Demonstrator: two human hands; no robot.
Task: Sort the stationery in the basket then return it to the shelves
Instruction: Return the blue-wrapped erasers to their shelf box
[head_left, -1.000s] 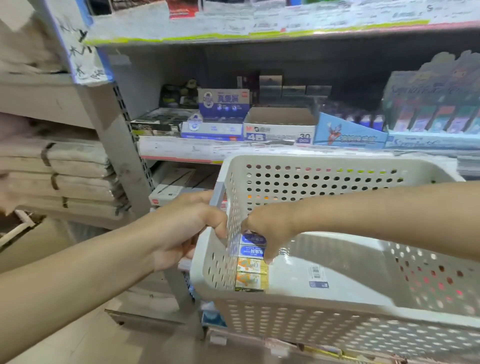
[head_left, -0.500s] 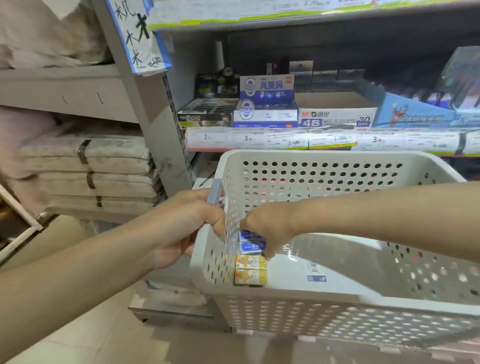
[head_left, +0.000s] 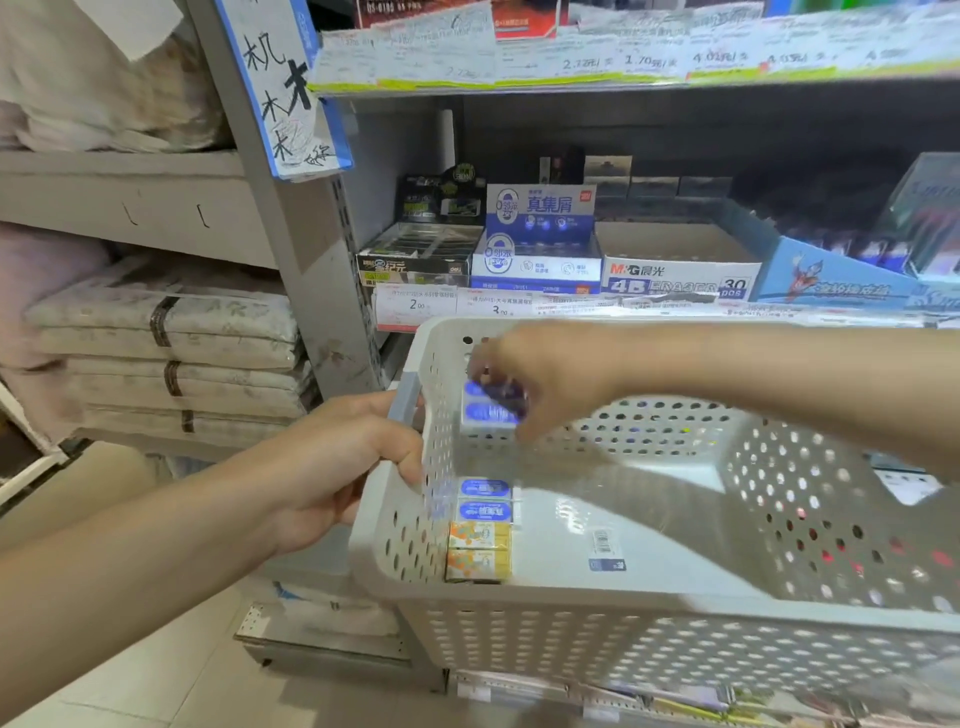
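A white perforated basket (head_left: 623, 603) hangs in front of the shelves. My left hand (head_left: 348, 462) grips its grey handle (head_left: 406, 397) at the left end. Above the basket's left side, my right hand (head_left: 545, 379) pinches two blue-and-white erasers (head_left: 488, 410). Two more blue erasers (head_left: 485, 501) and two orange-and-yellow erasers (head_left: 478, 551) lie in a row against the basket's left wall. On the shelf behind stands a blue-and-white eraser display box (head_left: 537, 249) with the same design.
Beside the blue box stand a black eraser box (head_left: 415, 254), an M&G 4B eraser carton (head_left: 675, 270) and a blue carton (head_left: 831, 280). Price labels (head_left: 415, 306) line the shelf edge. Folded bedding (head_left: 166, 353) fills the left shelves behind a grey upright (head_left: 306, 270).
My right hand has risen from the basket floor with two blue erasers in its fingers. The view has shifted, so the shelf boxes look closer. My left hand keeps its hold on the handle.
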